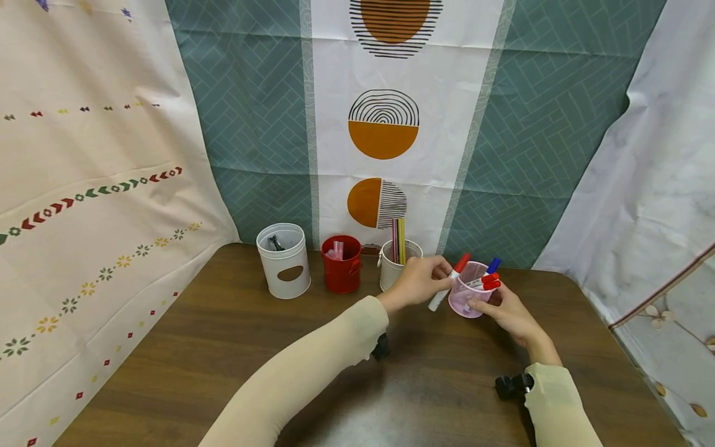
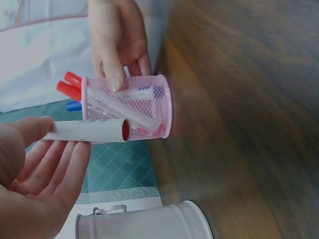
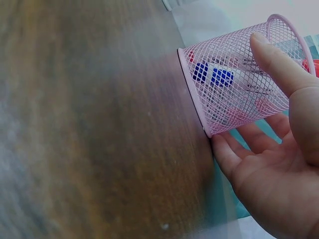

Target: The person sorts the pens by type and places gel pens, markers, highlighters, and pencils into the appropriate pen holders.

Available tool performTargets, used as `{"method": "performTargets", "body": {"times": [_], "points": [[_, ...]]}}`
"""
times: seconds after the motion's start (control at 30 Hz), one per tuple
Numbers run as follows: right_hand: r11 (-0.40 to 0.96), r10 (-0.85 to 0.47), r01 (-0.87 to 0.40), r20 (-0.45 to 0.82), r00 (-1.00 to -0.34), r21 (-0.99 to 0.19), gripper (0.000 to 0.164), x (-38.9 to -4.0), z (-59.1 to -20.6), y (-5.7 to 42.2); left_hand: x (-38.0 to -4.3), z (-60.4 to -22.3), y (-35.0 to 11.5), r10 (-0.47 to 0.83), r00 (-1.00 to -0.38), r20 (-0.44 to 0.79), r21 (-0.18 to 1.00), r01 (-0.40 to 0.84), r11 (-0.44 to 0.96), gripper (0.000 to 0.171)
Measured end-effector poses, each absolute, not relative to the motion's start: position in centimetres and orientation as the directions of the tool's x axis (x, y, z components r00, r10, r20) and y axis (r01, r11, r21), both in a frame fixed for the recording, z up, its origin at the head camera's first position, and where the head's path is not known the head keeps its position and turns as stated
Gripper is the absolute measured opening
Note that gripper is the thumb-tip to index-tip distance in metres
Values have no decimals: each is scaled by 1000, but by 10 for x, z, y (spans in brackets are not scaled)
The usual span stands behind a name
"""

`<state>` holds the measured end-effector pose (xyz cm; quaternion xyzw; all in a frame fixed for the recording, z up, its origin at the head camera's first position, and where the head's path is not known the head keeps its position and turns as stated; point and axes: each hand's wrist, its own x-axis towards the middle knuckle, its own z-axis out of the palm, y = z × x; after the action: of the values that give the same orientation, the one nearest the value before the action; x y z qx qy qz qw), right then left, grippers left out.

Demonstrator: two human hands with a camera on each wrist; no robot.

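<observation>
A red-capped white marker (image 1: pixel 441 298) is pinched between the thumb and fingers of my left hand (image 1: pixel 420 280). It tilts, cap up, just left of a pink mesh pen cup (image 1: pixel 461 302), and overlaps the cup in the left wrist view. My right hand (image 1: pixel 511 313) grips the cup from its right side, thumb on the near wall in the right wrist view (image 3: pixel 284 119). Inside the cup lean two red-capped markers (image 2: pixel 69 90) and a blue-capped marker (image 1: pixel 493 266). The cup stands upright on the brown table (image 1: pixel 424 366).
Left of the cup stand a cream bucket (image 1: pixel 389 273) holding colored sticks (image 1: pixel 399 241), a red bucket (image 1: pixel 342 280) with clear pinkish pieces, and a white container (image 1: pixel 287 282) with dark metal items. Patterned cloth (image 1: pixel 262 124) hangs behind the table's back edge.
</observation>
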<state>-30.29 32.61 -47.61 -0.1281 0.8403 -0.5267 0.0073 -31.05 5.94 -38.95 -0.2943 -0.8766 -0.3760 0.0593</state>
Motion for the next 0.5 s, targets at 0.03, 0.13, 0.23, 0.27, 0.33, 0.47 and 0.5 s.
{"method": "performTargets", "body": {"times": [0.03, 0.13, 0.23, 0.27, 0.33, 0.47, 0.5], "points": [[409, -224, -208, 123, -967, -888, 70, -303, -476, 326, -312, -388, 60, 460, -823, 333, 636, 556, 535, 13], [402, -224, -203, 119, -967, -893, 70, -304, -475, 325, -316, -384, 63, 424, -836, 348, 679, 537, 501, 14], [400, -225, -201, 116, -967, -894, 69, -304, -474, 324, -318, -380, 67, 394, -849, 353, 714, 516, 473, 16], [399, -225, -199, 115, -968, -895, 69, -304, -474, 324, -319, -379, 68, 386, -851, 356, 725, 512, 461, 17], [401, -224, -197, 113, -968, -895, 68, -304, -475, 325, -320, -378, 71, 375, -854, 360, 744, 506, 436, 18], [412, -226, -198, 110, -968, -889, 68, -303, -474, 325, -326, -376, 78, 361, -853, 377, 771, 505, 387, 19], [418, -226, -197, 109, -968, -887, 68, -303, -474, 324, -327, -376, 79, 358, -853, 380, 774, 505, 382, 20]]}}
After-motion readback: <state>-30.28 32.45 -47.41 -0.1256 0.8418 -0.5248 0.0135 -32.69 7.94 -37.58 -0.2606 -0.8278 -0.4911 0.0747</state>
